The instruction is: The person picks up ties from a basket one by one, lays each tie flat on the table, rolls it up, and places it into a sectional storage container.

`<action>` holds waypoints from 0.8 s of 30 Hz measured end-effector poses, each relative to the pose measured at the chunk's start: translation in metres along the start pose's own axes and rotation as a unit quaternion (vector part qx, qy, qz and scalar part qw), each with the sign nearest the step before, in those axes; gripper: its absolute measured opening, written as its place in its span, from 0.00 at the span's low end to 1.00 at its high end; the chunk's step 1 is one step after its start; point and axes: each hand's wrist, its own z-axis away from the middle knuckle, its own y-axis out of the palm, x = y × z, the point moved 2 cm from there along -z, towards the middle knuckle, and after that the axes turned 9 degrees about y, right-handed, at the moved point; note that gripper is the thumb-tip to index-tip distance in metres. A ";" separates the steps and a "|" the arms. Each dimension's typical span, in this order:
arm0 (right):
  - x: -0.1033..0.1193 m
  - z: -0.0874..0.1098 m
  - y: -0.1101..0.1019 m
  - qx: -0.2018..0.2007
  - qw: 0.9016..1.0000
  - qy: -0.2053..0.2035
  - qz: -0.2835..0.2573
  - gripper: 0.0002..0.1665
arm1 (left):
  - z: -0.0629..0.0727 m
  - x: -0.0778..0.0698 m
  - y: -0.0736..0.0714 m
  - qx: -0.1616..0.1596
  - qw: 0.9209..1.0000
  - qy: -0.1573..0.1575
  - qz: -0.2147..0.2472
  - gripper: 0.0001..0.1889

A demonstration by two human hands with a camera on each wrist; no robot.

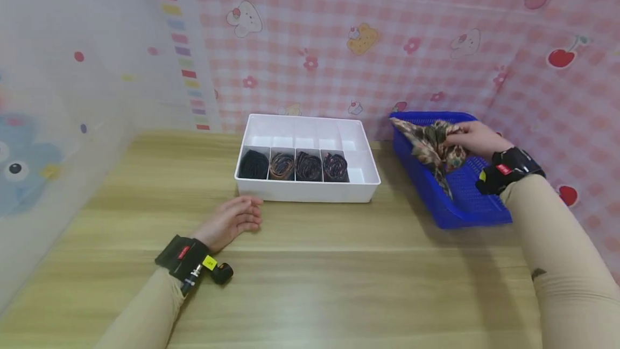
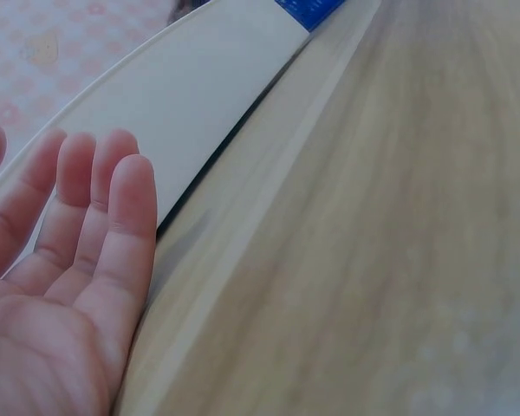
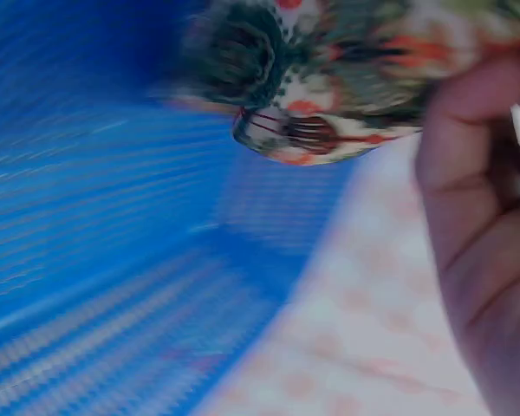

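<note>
My right hand pinches a crumpled cloth with a green, cream and orange pattern, over the blue basket. One end of the cloth spreads left past the basket's rim, another hangs down. In the right wrist view the thumb presses the cloth from below, inside the basket's far end. My left hand rests on the table by the front left corner of a white divided box. Its fingers are loosely bent, holding nothing, and in the left wrist view they overlap the box wall.
Several dark rolled cloths stand in the box's front compartments, one roll in each. Behind the box and basket hangs a pink checked curtain. Bare wood of the table lies in front.
</note>
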 end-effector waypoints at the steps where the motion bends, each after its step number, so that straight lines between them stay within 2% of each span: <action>1: 0.022 0.005 -0.003 -0.014 0.999 -0.012 -0.042 0.12 | 0.001 -0.001 -0.003 -0.006 1.000 0.003 -0.004 0.19; 3: 0.055 0.011 -0.010 -0.028 0.991 -0.039 -0.121 0.13 | 0.001 -0.004 -0.008 -0.017 1.000 0.005 -0.008 0.19; 5: 0.083 0.015 -0.011 -0.007 0.974 -0.080 -0.214 0.10 | -0.002 -0.006 -0.011 -0.021 1.000 0.011 -0.014 0.19; 6: 0.098 0.020 -0.009 -0.001 0.966 -0.098 -0.240 0.09 | -0.004 -0.006 -0.012 -0.023 1.000 0.014 -0.014 0.19; 8: 0.129 0.031 0.001 0.041 0.949 -0.137 -0.281 0.09 | -0.009 -0.006 -0.012 -0.026 0.999 0.019 -0.018 0.21; 10: 0.156 0.043 0.019 0.094 0.931 -0.169 -0.308 0.11 | -0.015 -0.005 -0.010 -0.030 0.999 0.022 -0.024 0.22; 11: 0.167 0.049 0.031 0.117 0.929 -0.177 -0.304 0.11 | -0.018 -0.005 -0.008 -0.035 0.999 0.022 -0.025 0.22; 12: 0.176 0.054 0.043 0.139 0.928 -0.182 -0.293 0.11 | -0.020 -0.004 -0.007 -0.039 0.999 0.022 -0.026 0.23; 14: 0.185 0.060 0.070 0.174 0.935 -0.174 -0.256 0.08 | -0.025 -0.002 -0.003 -0.044 0.998 0.021 -0.026 0.23; 16: 0.184 0.059 0.100 0.200 0.943 -0.151 -0.219 0.05 | -0.031 0.000 0.000 -0.046 0.999 0.020 -0.020 0.20; 18: 0.174 0.051 0.131 0.213 0.949 -0.126 -0.194 0.05 | -0.035 0.002 0.003 -0.046 0.999 0.017 -0.014 0.15; 21: 0.148 0.035 0.174 0.207 0.954 -0.097 -0.193 0.11 | -0.041 0.005 0.008 -0.051 0.998 0.017 -0.021 0.10; 24: 0.120 0.031 0.201 0.156 0.972 -0.117 -0.130 0.21 | -0.045 0.010 0.015 -0.059 0.997 0.012 -0.038 0.11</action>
